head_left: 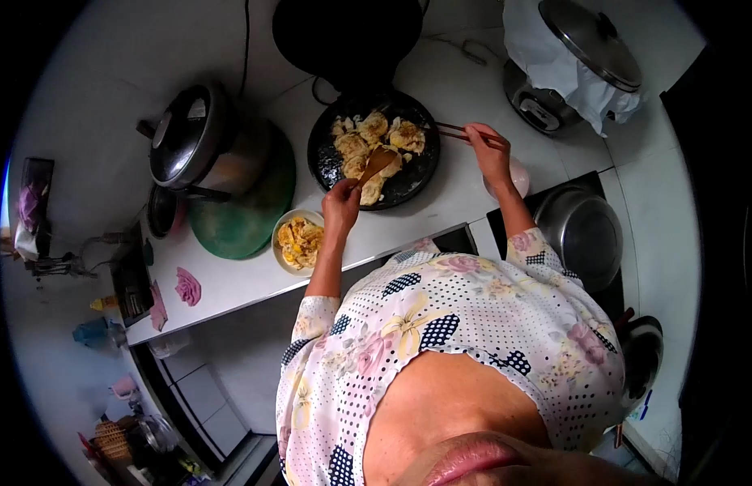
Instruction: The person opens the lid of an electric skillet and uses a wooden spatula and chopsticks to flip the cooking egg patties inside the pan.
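Observation:
My left hand (340, 207) is closed round the handle of a wooden spatula (379, 163), whose blade lies over the food in a round black electric griddle (431, 166). Several browned, egg-like pieces (353, 146) are spread across its middle and toward the back. My right hand (488, 146) grips a pair of brown chopsticks (453, 130), with their tips at the griddle's right rim. Near my left wrist stands a white bowl (280, 257) holding yellow cooked food (300, 240). A pale pink bowl (519, 175) is partly hidden behind my right forearm.
The griddle's raised lid (348, 36) stands at the back. On the left, a large pot (222, 146) rests by a green round board (242, 227), with a pink cloth (188, 287) nearer the edge. A cooker (534, 101) and a metal basin (582, 231) are on the right.

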Demonstrator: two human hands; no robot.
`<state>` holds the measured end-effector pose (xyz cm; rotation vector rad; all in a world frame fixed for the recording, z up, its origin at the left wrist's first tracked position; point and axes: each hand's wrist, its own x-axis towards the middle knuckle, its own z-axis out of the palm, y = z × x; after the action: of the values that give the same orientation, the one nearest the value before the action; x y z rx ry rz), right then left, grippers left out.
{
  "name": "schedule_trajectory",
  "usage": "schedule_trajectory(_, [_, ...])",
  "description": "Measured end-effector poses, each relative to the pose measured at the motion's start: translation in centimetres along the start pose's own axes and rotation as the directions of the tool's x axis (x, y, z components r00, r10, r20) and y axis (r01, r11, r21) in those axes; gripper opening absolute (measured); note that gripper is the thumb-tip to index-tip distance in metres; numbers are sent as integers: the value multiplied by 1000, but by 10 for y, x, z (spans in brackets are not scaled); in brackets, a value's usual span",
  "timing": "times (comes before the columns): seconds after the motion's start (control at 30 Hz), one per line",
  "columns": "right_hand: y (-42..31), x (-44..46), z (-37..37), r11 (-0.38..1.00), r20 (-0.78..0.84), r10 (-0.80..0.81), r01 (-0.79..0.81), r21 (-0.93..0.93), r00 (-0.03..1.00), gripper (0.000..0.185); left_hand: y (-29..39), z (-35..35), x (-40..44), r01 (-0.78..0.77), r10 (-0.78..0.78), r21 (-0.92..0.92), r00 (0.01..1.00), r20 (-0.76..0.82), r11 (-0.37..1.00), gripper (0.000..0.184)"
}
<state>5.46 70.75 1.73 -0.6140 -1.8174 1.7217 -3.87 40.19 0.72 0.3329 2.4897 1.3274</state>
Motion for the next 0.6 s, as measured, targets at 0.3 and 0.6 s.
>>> schedule_trajectory(0.3, [15, -6, 20, 952, 230, -224, 263, -156, 947, 15, 14, 17, 51, -181, 217, 351, 974, -67, 919, 23])
schedule_trajectory(0.6, [11, -27, 31, 967, 200, -118, 159, -199, 973, 14, -20, 29, 49, -32, 31, 73, 999, 9, 997, 22])
